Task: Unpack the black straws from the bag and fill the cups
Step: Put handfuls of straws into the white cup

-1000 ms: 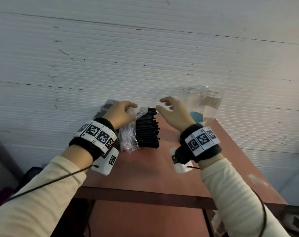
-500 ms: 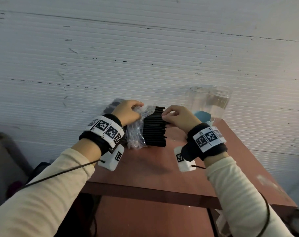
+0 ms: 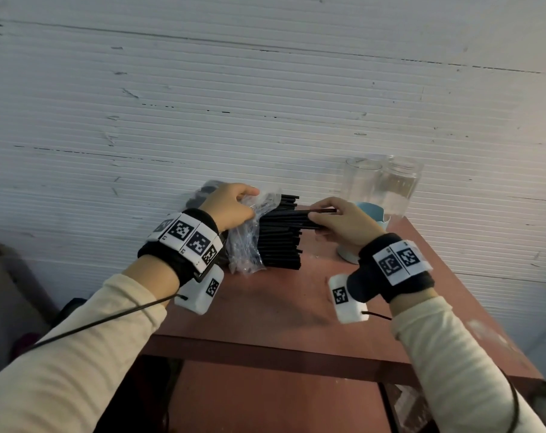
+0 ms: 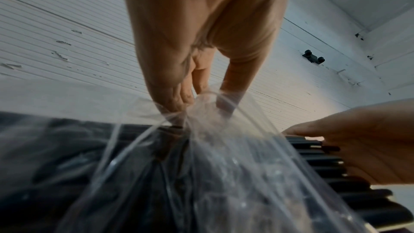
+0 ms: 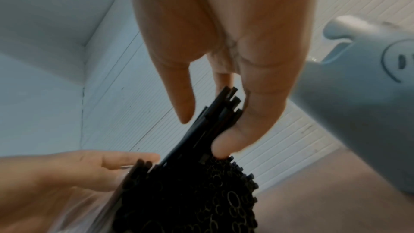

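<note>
A thick bundle of black straws point(image 3: 279, 239) lies on the red-brown table point(image 3: 274, 304), half inside a clear plastic bag point(image 3: 249, 232). My left hand point(image 3: 231, 207) pinches the bag's bunched top edge point(image 4: 201, 105). My right hand point(image 3: 337, 220) pinches several straws point(image 5: 221, 116) at the top of the bundle and has them drawn a little out to the right. Two clear cups point(image 3: 381, 185) stand against the wall at the back right. A light blue cup point(image 3: 371, 214) with a smiley face point(image 5: 398, 63) stands just behind my right hand.
A white ribbed wall point(image 3: 265, 104) rises directly behind the table. The table's front edge point(image 3: 265, 351) runs below my wrists, with a lower shelf point(image 3: 271, 398) under it. Dark objects point(image 3: 202, 195) lie behind the bag at the left.
My right hand went from open above the bundle to gripping its top straws, then pulled several of them rightward. My left hand kept hold of the bag.
</note>
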`<state>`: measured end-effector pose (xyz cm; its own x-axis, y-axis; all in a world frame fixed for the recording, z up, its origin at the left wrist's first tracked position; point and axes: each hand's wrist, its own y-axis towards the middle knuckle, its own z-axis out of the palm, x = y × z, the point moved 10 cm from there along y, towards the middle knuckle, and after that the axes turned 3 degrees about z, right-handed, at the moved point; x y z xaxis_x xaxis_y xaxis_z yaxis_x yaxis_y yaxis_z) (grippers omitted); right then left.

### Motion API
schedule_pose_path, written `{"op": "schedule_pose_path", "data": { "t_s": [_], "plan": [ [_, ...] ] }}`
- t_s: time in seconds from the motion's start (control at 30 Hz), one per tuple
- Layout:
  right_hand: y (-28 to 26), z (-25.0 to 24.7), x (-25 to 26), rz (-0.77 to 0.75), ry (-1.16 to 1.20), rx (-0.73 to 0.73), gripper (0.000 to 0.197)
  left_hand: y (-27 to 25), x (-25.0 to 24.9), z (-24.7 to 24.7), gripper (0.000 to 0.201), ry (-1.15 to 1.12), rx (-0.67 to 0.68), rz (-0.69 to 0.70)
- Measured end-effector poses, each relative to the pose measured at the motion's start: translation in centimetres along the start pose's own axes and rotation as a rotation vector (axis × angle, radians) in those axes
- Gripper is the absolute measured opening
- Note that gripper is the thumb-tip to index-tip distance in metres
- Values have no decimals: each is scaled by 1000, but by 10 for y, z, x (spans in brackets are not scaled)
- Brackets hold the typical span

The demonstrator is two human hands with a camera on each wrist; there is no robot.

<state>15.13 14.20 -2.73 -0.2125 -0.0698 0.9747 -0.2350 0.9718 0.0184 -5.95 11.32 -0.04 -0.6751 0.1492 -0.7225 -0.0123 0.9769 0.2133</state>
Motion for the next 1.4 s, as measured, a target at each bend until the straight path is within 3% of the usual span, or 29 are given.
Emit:
{"op": "schedule_pose_path", "data": {
  "t_s": [0.1,0.2,0.33,0.63,0.73,0.8,0.87,0.93,1.03,1.2,1.3,1.4],
  "plan": [
    [4,12,-12,85,94,55,42,-1,-3,1,55,20,0,5],
    [5,38,-8,76,199,90,27,-2,-5,2,54,42,-5,1],
    [5,49,7,-34,85,69,10,-2,-6,2,53,43,-11,-8],
    [-13,-6,-1,26,214,62,13,-4,-8,2,54,33,1,15],
    [-16,-16,-3,29,220,51,22,-4,-10,3,55,78,-16,5],
    [-20,-20,-2,23,219,42,25,-8,-27,-1,52,170,-106,83],
    [-22,-24,1,7,199,30,25,-16,-62,3,54,230,-160,282],
    [-25,-26,5,-11,168,26,26,-20,-91,30,67,302,-16,409],
    [-31,-28,11,-39,128,11,25,-16,-105,78,81,525,233,397],
    [-45,-38,23,-87,13,-21,19,-3,-113,103,41,743,299,363],
    [-58,-49,31,-103,-32,-34,14,-1,-121,104,13,671,284,382],
    [-77,-66,52,-125,-71,-54,16,-3,-133,101,22,541,253,417]
  ]
}}
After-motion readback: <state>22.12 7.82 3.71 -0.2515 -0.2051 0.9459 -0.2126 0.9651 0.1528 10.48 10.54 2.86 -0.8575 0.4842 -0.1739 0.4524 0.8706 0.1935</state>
